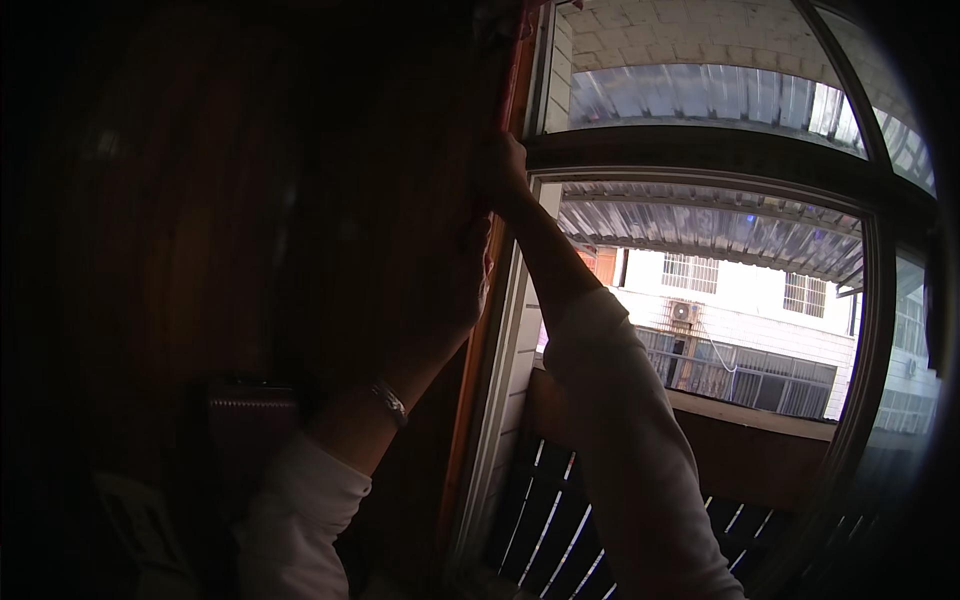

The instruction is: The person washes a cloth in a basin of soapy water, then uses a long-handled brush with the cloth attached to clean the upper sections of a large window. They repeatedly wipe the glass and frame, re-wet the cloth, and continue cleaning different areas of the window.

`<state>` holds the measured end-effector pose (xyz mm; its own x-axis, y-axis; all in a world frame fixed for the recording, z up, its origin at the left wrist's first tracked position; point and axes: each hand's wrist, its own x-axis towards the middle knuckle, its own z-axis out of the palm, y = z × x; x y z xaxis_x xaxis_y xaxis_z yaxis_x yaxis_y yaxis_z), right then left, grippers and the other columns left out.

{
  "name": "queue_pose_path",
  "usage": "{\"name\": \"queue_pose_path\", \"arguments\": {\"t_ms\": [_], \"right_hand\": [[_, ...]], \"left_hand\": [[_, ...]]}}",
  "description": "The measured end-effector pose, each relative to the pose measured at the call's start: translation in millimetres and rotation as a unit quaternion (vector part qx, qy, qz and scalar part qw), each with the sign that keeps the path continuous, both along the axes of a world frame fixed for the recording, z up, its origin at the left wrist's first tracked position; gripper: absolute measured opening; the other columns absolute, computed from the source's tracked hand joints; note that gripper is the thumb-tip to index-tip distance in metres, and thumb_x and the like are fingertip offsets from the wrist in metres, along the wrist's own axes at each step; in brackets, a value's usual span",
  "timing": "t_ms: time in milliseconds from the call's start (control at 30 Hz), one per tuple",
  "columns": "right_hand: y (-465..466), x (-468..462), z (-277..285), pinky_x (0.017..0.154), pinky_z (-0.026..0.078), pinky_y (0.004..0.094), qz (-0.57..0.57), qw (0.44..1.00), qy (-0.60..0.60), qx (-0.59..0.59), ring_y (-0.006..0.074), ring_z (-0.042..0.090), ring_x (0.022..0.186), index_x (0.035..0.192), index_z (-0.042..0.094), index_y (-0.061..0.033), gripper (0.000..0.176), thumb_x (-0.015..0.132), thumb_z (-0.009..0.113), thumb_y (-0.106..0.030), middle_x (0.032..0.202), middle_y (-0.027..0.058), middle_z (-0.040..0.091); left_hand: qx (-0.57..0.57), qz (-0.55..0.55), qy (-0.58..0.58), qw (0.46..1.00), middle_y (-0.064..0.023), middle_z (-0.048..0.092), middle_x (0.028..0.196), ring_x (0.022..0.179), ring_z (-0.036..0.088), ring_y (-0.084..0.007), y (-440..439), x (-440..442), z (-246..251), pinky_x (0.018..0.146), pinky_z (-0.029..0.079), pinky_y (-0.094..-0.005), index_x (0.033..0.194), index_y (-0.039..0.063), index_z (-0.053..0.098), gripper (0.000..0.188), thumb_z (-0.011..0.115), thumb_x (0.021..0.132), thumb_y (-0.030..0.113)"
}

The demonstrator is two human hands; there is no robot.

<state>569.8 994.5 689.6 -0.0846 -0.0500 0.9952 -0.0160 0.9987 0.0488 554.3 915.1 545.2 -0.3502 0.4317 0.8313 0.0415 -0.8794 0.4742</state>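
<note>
My right hand (502, 169) is raised beside the window's left edge, its fingers closed around a narrow red length (511, 82). Whether that is a pole or an edge of cloth, I cannot tell in the dark. It runs upward along the orange-brown wooden trim (466, 397). Lower down, my left hand (477, 281) is near the same trim, mostly in shadow. Its fingers and anything in them are hard to make out. A bracelet (390, 403) circles my left wrist, and both arms wear pale sleeves.
A framed window (879, 300) fills the right side. Beyond it are a corrugated awning (712, 217), a white building (757, 300) with an air-conditioner unit (682, 311), and dark slats (540, 517) below. A dark box-like object (253, 424) stands in shadow at the lower left.
</note>
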Motion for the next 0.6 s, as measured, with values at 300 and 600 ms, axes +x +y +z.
{"name": "queue_pose_path", "arguments": {"t_ms": [300, 600], "right_hand": [[-16.2, 32.0, 34.3, 0.067, 0.055, 0.0363, -0.077, 0.989, -0.034, -0.125, 0.0263, 0.066, 0.08, 0.097, 0.062, 0.0012, 0.029, 0.078, 0.061, -0.02, 0.085, 0.0182, 0.064], [-24.0, 68.9, 18.3, 0.06, 0.05, 0.0402, -0.033, 0.994, 0.065, -0.087, 0.0337, 0.064, 0.073, 0.08, 0.063, 0.0023, 0.021, 0.075, 0.057, -0.017, 0.075, 0.022, 0.063]], "left_hand": [[0.106, 0.109, 0.096, 0.984, 0.0056, 0.042, 0.054, 0.042, 0.036, -0.0001, 10.8, 8.5, 24.1, 0.035, 0.028, -0.0171, 0.105, 0.006, 0.056, 0.025, 0.05, 0.094, 0.028], [0.049, 0.017, 0.06, 0.997, 0.0058, 0.037, 0.052, 0.039, 0.033, -0.0006, 0.5, 47.4, 31.0, 0.034, 0.026, -0.0196, 0.116, 0.004, 0.052, 0.034, 0.049, 0.094, 0.03]]}}
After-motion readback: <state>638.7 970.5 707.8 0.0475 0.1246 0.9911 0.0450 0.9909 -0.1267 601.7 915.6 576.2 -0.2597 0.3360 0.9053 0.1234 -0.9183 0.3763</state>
